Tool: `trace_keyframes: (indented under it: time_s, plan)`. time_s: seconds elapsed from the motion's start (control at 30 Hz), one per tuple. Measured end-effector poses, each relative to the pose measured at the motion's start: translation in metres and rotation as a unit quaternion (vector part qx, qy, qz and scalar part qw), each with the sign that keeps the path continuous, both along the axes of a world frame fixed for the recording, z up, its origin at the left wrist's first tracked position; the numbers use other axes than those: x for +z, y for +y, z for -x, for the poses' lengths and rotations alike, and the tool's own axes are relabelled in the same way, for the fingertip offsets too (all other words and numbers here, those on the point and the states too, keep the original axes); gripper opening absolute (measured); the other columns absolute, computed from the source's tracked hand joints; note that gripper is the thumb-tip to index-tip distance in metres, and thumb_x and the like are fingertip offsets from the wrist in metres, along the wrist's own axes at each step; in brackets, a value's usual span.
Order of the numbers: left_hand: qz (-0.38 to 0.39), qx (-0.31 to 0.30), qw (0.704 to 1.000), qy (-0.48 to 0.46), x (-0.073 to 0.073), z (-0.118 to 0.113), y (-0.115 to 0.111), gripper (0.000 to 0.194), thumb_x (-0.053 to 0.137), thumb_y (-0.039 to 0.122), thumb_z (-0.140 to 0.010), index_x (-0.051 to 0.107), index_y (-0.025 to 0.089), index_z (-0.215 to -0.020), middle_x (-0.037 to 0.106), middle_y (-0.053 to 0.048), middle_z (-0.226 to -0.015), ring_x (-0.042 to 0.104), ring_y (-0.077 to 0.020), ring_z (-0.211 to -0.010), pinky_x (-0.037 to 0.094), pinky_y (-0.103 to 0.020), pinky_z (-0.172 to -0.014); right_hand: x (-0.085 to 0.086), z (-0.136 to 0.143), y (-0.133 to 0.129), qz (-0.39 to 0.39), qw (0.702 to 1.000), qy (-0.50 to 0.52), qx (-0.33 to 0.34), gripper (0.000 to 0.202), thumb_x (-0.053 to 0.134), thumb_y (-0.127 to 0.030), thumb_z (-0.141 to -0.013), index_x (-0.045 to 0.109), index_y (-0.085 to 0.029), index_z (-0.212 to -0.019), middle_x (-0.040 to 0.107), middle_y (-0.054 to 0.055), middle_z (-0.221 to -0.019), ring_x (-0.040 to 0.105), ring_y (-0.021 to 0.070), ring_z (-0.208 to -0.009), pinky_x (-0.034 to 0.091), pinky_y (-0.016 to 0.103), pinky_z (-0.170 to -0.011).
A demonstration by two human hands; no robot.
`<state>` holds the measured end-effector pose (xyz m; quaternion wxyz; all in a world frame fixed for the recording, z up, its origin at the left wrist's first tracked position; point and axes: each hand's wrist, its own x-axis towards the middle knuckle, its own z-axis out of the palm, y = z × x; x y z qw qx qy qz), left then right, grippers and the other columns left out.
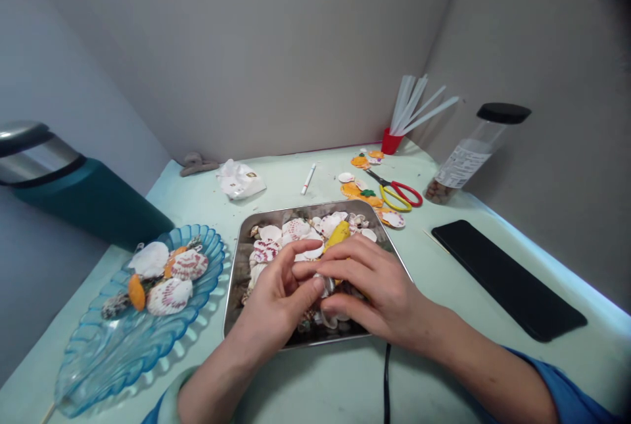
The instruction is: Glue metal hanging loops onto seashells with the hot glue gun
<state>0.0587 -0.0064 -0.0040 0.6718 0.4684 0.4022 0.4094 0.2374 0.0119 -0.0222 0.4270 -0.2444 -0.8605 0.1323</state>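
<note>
Above the metal tray (231, 306), my left hand (276, 296) and my right hand (377, 279) meet at the fingertips. A small whitish shell (326, 285) is pinched between them, partly covered by the fingers. My left thumb presses on it from the left, while my right thumb and fingers close on it from the right. Scallop shells (296, 229) and other small shells fill the tray beneath. Behind my right fingers a yellow object (338, 235) sticks up, most of it hidden, so its kind is unclear.
Left stand a blue leaf-shaped dish (93, 358) holding shells and a teal bottle (93, 200). Behind lie a white packet (239, 179), a marker (309, 179), orange-decorated shells (357, 191) and scissors (394, 192). Right are a red cup (392, 142) of translucent sticks, a jar (458, 164) and a black slab (507, 279).
</note>
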Motion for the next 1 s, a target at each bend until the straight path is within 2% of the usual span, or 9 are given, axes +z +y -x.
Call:
trace_keyframes:
  time_s: [0.33, 0.53, 0.73, 1.0]
  plan:
    - [0.009, 0.042, 0.999, 0.021, -0.0014, -0.0024, 0.0015, 0.04, 0.071, 0.025, -0.077, 0.05, 0.017, -0.11, 0.074, -0.004, -0.085, 0.064, -0.0146, -0.075, 0.046, -0.023, -0.065, 0.001, 0.0013, -0.0014, -0.007, 0.999, -0.014, -0.037, 0.03, 0.062, -0.032, -0.087, 0.06, -0.013, -0.111, 0.064, 0.012, -0.1, 0.056, 0.0241, -0.087, 0.045, 0.041, -0.077]
    - [0.008, 0.037, 0.999, 0.025, -0.002, -0.0021, 0.0011, 0.04, 0.072, 0.026, -0.076, 0.051, 0.018, -0.109, 0.074, -0.004, -0.084, 0.061, -0.0116, -0.067, 0.043, -0.021, -0.061, 0.0004, -0.0001, -0.0011, 0.004, 0.999, -0.026, -0.029, 0.025, 0.06, -0.029, -0.089, 0.062, -0.016, -0.11, 0.063, 0.01, -0.098, 0.055, 0.0229, -0.087, 0.045, 0.041, -0.078]
    - [0.011, 0.016, 1.0, 0.024, -0.0007, -0.0006, 0.0, 0.039, 0.069, 0.03, -0.079, 0.051, 0.017, -0.112, 0.074, -0.005, -0.084, 0.062, -0.0138, -0.07, 0.043, -0.023, -0.063, -0.0003, -0.0004, -0.0001, 0.002, 1.0, -0.011, -0.019, 0.026, 0.057, -0.033, -0.091, 0.062, -0.017, -0.11, 0.063, 0.01, -0.097, 0.057, 0.0224, -0.088, 0.046, 0.04, -0.078]
    - [0.013, 0.019, 1.0, 0.02, 0.0007, -0.0015, 0.0009, 0.044, 0.073, 0.032, -0.075, 0.052, 0.019, -0.111, 0.074, -0.003, -0.081, 0.062, -0.0141, -0.068, 0.043, -0.023, -0.062, 0.0003, 0.0007, 0.0004, -0.009, 1.0, -0.005, -0.013, 0.027, 0.056, -0.034, -0.091, 0.062, -0.016, -0.11, 0.064, 0.01, -0.097, 0.058, 0.0229, -0.088, 0.046, 0.04, -0.078]
